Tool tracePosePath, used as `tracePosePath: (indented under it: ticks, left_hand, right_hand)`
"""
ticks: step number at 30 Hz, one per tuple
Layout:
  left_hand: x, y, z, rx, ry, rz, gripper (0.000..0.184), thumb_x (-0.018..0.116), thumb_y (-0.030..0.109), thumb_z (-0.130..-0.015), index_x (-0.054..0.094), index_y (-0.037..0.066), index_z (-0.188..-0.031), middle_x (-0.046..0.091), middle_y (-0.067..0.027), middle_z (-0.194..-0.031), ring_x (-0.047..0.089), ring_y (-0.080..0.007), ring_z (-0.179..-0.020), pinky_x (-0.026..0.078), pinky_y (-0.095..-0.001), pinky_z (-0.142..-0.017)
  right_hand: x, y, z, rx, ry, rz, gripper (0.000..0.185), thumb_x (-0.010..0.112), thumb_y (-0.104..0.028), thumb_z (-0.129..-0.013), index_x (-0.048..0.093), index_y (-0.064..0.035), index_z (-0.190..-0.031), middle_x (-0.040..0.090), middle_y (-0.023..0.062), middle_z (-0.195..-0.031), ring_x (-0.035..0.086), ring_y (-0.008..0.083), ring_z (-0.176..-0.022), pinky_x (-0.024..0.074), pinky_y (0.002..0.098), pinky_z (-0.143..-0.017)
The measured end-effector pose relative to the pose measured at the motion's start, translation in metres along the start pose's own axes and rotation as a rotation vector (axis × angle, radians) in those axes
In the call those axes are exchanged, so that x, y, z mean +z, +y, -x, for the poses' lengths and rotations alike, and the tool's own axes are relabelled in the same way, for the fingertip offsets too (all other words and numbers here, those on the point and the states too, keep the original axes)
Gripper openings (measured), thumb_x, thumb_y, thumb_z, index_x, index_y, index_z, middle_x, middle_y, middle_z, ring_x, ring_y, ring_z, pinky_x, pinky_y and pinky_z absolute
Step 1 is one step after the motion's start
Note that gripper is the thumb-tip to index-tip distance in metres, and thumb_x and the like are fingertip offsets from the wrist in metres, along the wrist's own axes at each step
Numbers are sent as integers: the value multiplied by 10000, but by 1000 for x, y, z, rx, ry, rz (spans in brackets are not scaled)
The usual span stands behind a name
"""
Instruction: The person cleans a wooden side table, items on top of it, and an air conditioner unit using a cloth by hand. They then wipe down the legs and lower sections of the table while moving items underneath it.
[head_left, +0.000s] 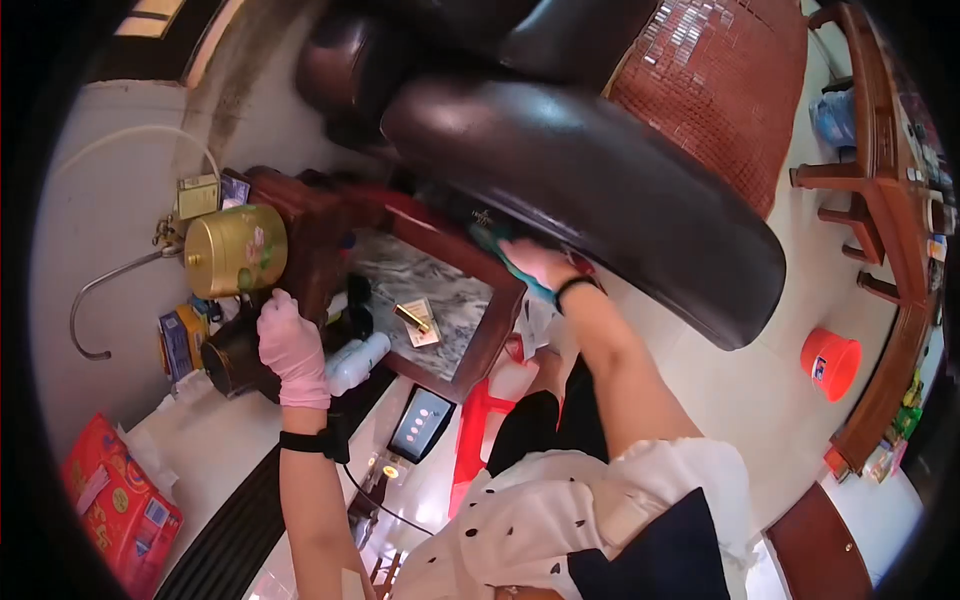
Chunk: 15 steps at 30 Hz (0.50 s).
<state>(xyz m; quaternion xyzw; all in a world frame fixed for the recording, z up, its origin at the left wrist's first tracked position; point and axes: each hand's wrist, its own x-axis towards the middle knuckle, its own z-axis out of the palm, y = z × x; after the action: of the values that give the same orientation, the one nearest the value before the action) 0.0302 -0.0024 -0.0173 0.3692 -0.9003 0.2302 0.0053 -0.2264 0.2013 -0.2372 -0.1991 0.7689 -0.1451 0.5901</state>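
My left hand (290,345), in a pink glove, is closed beside a dark cylindrical container (228,358), just below a gold tin with a painted flower (232,250). What its fingers hold, if anything, is hidden. My right hand (540,262), also pink-gloved, presses a teal cloth (490,238) to the lower side of the dark leather sofa armrest (590,190). Between the hands stands a small wooden table (480,352) with a marble-patterned top. On it lie a small box (420,325) and a gold tube (411,318). A white bottle (358,362) is close to my left wrist.
A woven red-brown mat (710,90) covers the sofa seat. An orange bucket (831,364) is on the floor at the right, near wooden furniture (880,190). At the lower left lies a red package (122,505). A phone-like screen (421,424) sits below the table.
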Motion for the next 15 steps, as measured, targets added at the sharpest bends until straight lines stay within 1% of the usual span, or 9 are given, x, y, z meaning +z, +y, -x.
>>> tracePosePath:
  ticks: [2,4,7,8,9,11,12,14,15]
  left_hand:
    - [-6,3,-11,-76,-78,-63,300,583,93,-809,591,52,-1106,594,-90,-902,600,-272,-843,511,-356,-694]
    - [-5,2,-12,-77,-48,-64,308,585,92,-800,591,52,-1106,586,-91,-885,598,-272,-833,511,-359,-693]
    - [-5,1,-12,-76,-103,-83,310,585,97,-806,598,42,-1111,594,-96,-898,600,-276,-835,510,-360,-692]
    - [-6,0,-11,-70,-105,-102,310,585,97,-806,598,42,-1111,594,-96,-898,600,-276,-835,510,-360,-692]
    - [-4,0,-11,-66,-83,-91,301,585,102,-815,602,39,-1109,598,-97,-907,601,-277,-838,509,-361,-694]
    - [-2,-1,-8,-67,-61,-74,277,589,126,-843,614,36,-1104,610,-99,-937,602,-278,-850,508,-366,-700]
    - [-2,0,-8,-70,-71,-81,277,589,126,-843,614,36,-1104,610,-99,-937,602,-278,-850,508,-366,-700]
    - [-3,2,-7,-52,-22,-97,271,594,139,-850,613,41,-1102,614,-97,-951,603,-276,-859,507,-369,-707]
    - [-5,3,-7,-39,-27,-119,269,598,140,-845,610,47,-1097,615,-93,-954,603,-272,-864,506,-369,-703]
  right_hand:
    - [37,83,-24,-64,235,69,630,281,-494,-946,540,-31,-1285,498,211,-1346,443,375,-1276,231,434,-1125]
    - [8,80,39,-192,82,492,574,285,-446,-964,575,-32,-1236,538,212,-1296,486,388,-1226,211,448,-1129]
    - [19,49,18,-158,329,99,531,283,-417,-976,609,-47,-1173,550,206,-1273,488,393,-1211,245,464,-1113]
    - [-1,9,16,-109,155,64,522,271,-414,-981,594,-56,-1181,564,209,-1243,492,398,-1196,295,462,-1086]
    - [-9,-24,15,-135,168,103,516,275,-424,-980,558,-69,-1226,534,217,-1275,481,391,-1213,339,445,-1059]
    - [13,-39,-42,-452,4,-265,590,303,-520,-956,419,-149,-1401,304,107,-1511,256,289,-1402,185,404,-1152]
    - [2,-62,-38,-373,8,111,658,311,-582,-933,353,-177,-1450,215,60,-1557,148,242,-1444,76,408,-1176]
    - [21,-60,-73,-203,7,-41,757,266,-618,-910,300,-103,-1463,187,79,-1563,149,247,-1445,72,439,-1173]
    - [29,-36,-85,-237,56,45,688,263,-523,-931,297,-82,-1458,229,95,-1540,194,238,-1426,121,436,-1162]
